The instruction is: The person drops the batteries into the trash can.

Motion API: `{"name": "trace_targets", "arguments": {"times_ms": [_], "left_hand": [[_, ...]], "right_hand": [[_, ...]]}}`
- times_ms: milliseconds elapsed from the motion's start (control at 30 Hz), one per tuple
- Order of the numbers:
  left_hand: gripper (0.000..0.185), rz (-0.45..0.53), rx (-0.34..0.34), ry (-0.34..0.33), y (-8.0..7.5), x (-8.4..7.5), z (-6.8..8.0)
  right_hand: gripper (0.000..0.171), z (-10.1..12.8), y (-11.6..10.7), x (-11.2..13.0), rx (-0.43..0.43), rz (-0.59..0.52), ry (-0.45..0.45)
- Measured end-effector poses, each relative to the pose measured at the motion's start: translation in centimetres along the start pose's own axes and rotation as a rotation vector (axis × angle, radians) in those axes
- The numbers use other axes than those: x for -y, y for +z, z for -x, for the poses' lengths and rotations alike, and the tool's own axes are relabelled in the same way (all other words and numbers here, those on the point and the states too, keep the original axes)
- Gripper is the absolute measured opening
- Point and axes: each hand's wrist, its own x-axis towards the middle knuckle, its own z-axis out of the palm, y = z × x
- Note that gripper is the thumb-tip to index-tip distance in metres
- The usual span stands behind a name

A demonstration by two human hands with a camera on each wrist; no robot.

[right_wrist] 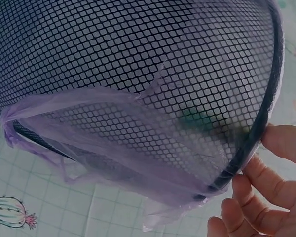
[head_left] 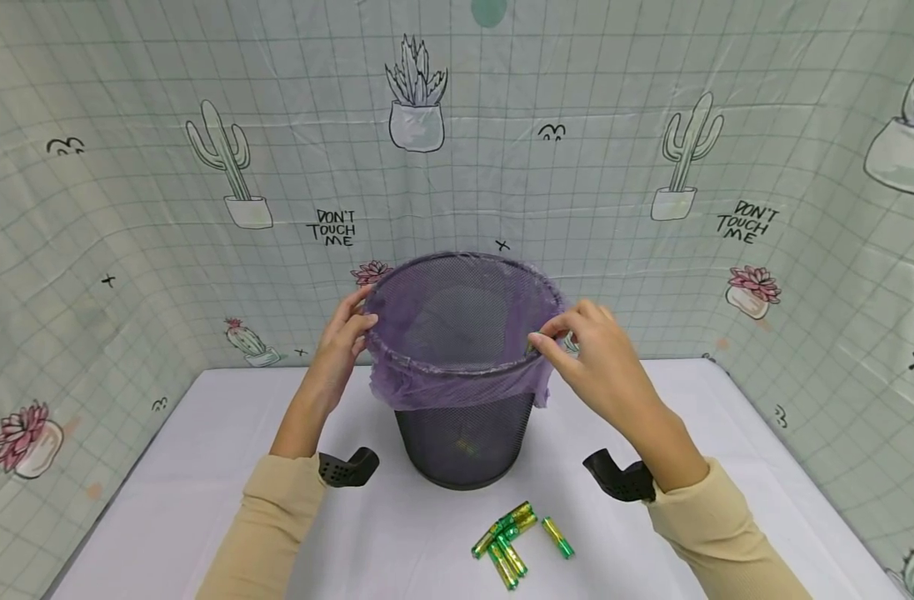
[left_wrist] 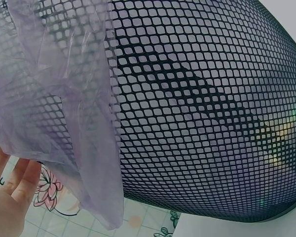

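Bin: a black mesh wastebasket (head_left: 464, 442) stands upright at the centre of the white table (head_left: 224, 517), its base just beyond a cluster of batteries.
Liner: a thin purple plastic bag (head_left: 457, 383) lines the basket, its edge folded out over the rim and hanging in loose folds down the upper wall; the left wrist view shows that flap (left_wrist: 84, 148) draped over the mesh.
Inside: a yellow-green shape shows dimly through the mesh near the bottom — too blurred to name.
Right hand: the right hand (head_left: 602, 358) is at the right side of the rim, thumb and fingers curled and pinching the rim with the bag's edge; the right wrist view shows fingertips (right_wrist: 259, 173) set against the dark rim where the purple film wraps it.
Left hand: the left hand (head_left: 344, 337) is at the left side of the rim, fingers bent over the bag's folded edge; its wrist view shows only part of the palm below the flap, so how firm the grip is cannot be told.
Batteries: several green-and-gold batteries (head_left: 512, 537) lie in a loose heap on the near side of the table, one a little apart to the right.
Backdrop: a pale grid-patterned sheet (head_left: 127, 208) printed with cacti, potted plants and "DON'T TOUCH ME" closes off the far and side walls.
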Motion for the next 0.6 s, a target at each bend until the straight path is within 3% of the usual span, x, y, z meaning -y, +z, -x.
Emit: {"name": "trace_targets", "arguments": {"times_ms": [600], "left_hand": [[0.057,0.007,-0.005,0.005,0.0,0.1,0.0]], "right_hand": [[0.027,1.1,-0.5,-1.1,-0.019,-0.048,0.013]]}}
